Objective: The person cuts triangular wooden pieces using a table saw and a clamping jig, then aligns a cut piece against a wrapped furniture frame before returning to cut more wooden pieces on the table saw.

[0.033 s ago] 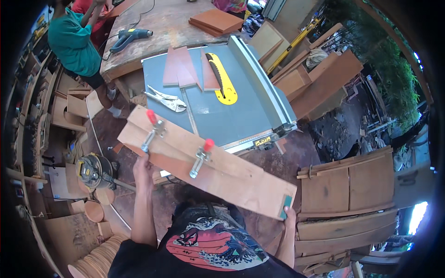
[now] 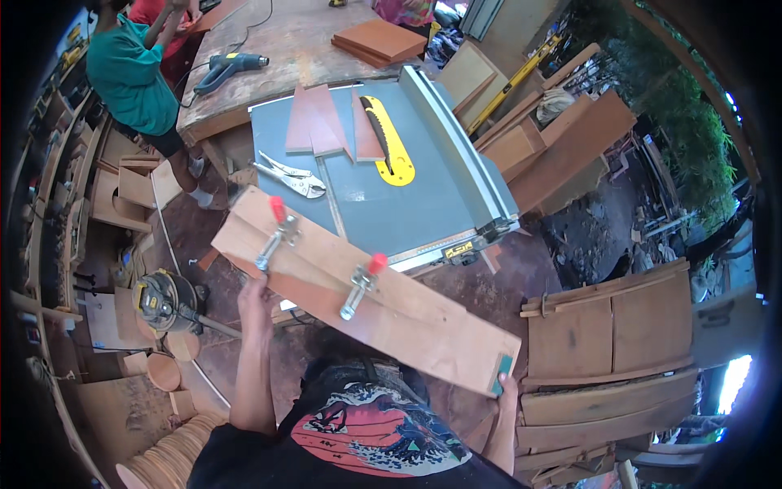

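A long wooden jig board (image 2: 423, 326) slants across in front of me, its left end farther away. Two metal toggle clamps (image 2: 360, 292) with red handles are mounted on it, beside a reddish-brown wood strip (image 2: 314, 292) along the near edge. My left hand (image 2: 256, 301) is closed on that near edge at the left; some fingers are hidden beneath. At the right end my right hand (image 2: 507, 389) grips the board next to a green patch (image 2: 503, 372). Beyond lies a table saw (image 2: 371, 208) with a yellow insert (image 2: 400, 163) around its blade; whether the board touches it, I cannot tell.
Locking pliers (image 2: 297, 179) and tapered wood pieces (image 2: 318, 124) lie on the saw top, left of its fence (image 2: 456, 147). Behind, a workbench (image 2: 301, 41) bears a heat gun (image 2: 230, 70) and brown boards (image 2: 379, 41). A person in green (image 2: 130, 73) stands far left; a shop vacuum (image 2: 167, 301) is nearer.
The jig board has shifted and turned slightly, its clamps moving a little to the right. Both hands keep their hold on it.
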